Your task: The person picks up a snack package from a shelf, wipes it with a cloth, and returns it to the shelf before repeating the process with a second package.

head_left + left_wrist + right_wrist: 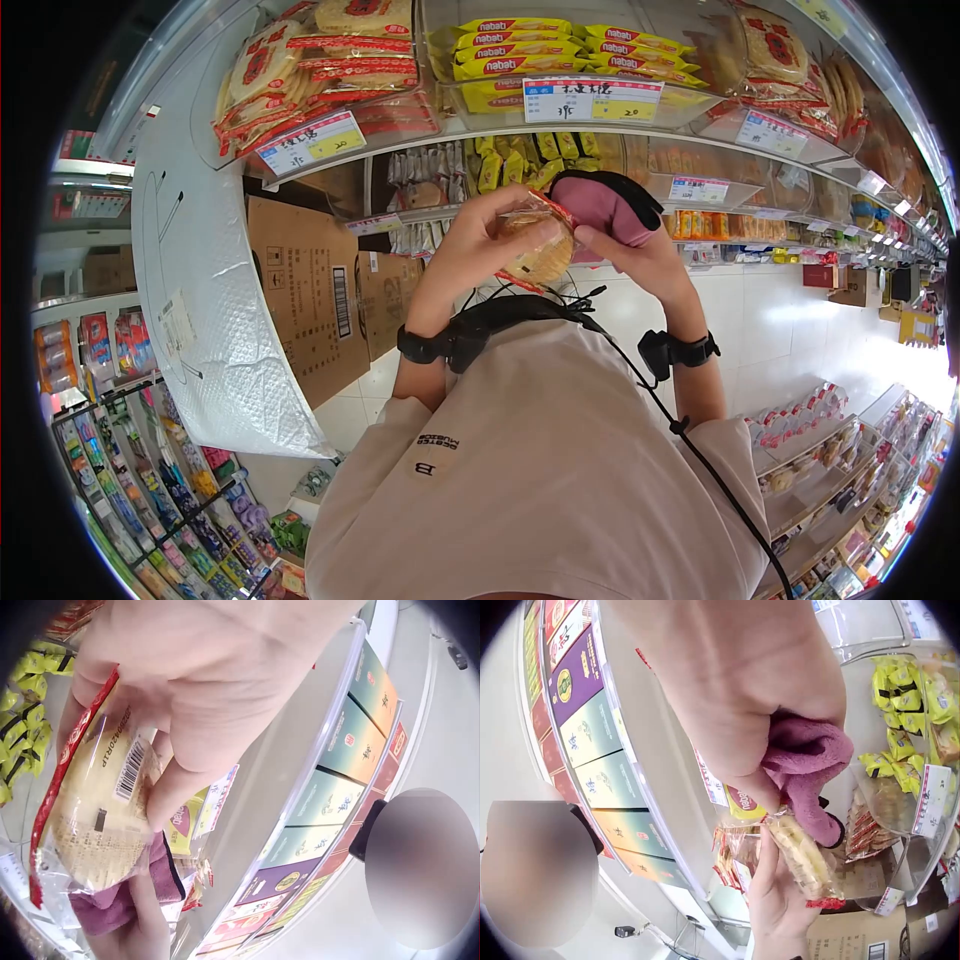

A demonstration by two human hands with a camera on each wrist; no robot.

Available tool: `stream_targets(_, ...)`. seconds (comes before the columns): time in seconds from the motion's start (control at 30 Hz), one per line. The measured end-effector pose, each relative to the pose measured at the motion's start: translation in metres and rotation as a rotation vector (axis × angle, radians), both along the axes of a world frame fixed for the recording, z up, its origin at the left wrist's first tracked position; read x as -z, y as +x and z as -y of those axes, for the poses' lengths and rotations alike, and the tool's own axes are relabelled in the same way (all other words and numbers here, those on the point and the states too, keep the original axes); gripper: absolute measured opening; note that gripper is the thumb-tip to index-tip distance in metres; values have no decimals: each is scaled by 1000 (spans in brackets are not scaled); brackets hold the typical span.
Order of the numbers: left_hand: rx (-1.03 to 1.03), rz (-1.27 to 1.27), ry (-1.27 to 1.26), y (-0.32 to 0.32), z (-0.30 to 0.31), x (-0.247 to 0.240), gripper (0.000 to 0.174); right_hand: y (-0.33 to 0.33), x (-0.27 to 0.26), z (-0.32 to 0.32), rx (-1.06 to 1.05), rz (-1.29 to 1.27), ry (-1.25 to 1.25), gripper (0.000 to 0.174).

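Note:
A clear packet with red edges, holding a round pale cracker-like snack (538,250), is gripped by the left hand (480,245), thumb across its front. In the left wrist view the packet (101,817) shows a barcode and a printed code beneath the left hand (187,690). A purple cloth with a black edge (610,205) is held in the right hand (645,265), bunched in its palm. The right wrist view shows the cloth (810,765) under the right hand (742,697), whose thumb and fingertip are at the packet's end (802,859).
Above the hands, a shelf holds yellow wafer packs (515,55) and red-edged snack packets (350,55) behind price tags (592,100). Cardboard boxes (300,290) and a white padded sheet (215,300) stand at the left. Lower shelves (810,470) are behind at the right.

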State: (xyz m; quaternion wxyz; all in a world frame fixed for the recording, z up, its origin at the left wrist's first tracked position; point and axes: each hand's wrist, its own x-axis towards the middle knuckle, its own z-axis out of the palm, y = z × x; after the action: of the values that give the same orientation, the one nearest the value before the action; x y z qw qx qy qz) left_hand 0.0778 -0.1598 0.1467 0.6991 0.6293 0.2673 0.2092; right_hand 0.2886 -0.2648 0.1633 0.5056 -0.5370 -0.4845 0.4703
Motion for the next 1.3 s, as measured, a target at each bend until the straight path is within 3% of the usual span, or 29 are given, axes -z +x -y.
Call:
stream_targets(0.1, 28, 5, 3, -1, 0, -3, 23, -3, 4, 1, -31, -100, -50, 47)
stream_targets(0.17, 18, -14, 77, 0, 0, 4, 23, -7, 8, 1, 1, -30, -30, 46)
stream_targets(0.23, 2, -8, 101, 3, 1, 5, 24, -16, 11, 0, 75, 196, 58, 44)
stream_targets(0.33, -4, 7, 70, 9, 3, 0, 27, -11, 27, -5, 72, 858, 387, 41)
stream_targets(0.37, 10, -8, 63, 8, 2, -4, 28, -11, 27, -4, 77, 859, 383, 39)
stream_targets(0.57, 3, -49, 35, 4, 6, -9, 33, -23, 10, -11, 306, 197, 272, 29)
stream_targets(0.73, -79, -13, -99, 2, 9, -12, 32, -4, 11, -5, 343, -116, -164, 33)
stream_targets(0.97, -64, -17, -144, 3, 7, -8, 36, -12, 15, -5, 163, 2, 27, 43)
stream_targets(1.1, -32, -29, -96, 3, 6, -11, 39, -7, 28, -10, 146, 37, 127, 44)
stream_targets(1.2, -51, -66, -114, 3, 2, -9, 37, -10, 33, -19, 242, 231, 313, 37)
stream_targets(1.3, -182, 47, -255, 3, 7, -13, 36, -10, 19, -13, 340, -102, -72, 28)
